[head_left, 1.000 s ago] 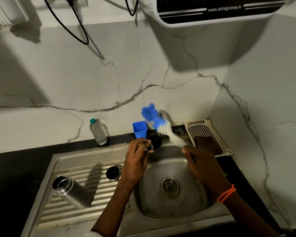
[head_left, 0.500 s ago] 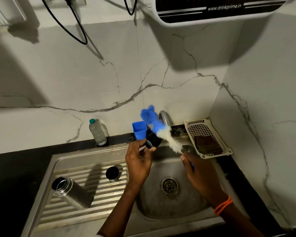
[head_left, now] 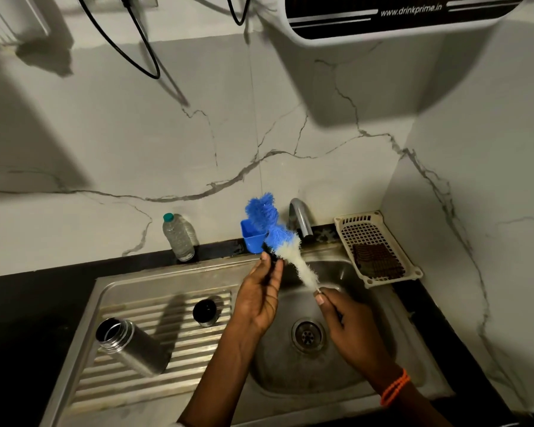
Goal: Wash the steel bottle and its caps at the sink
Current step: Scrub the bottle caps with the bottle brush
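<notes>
Fingers: left hand [head_left: 261, 298] pinches a small black cap [head_left: 272, 252] at its fingertips; right hand [head_left: 347, 323] grips the bottle brush [head_left: 278, 241] by its handle, bristles against the cap.
Sink [head_left: 413, 349]: both hands over the basin, tap [head_left: 299, 215] behind.
Steel bottle [head_left: 130, 345]: open, lying tilted on the drainboard, well apart from the hands.
Second cap [head_left: 206, 312]: on the drainboard, between bottle and left hand.
Risk: light pinch plus brush push may flick the cap into the basin; bottle might roll.
Count: one bottle, two caps, one brush.
</notes>
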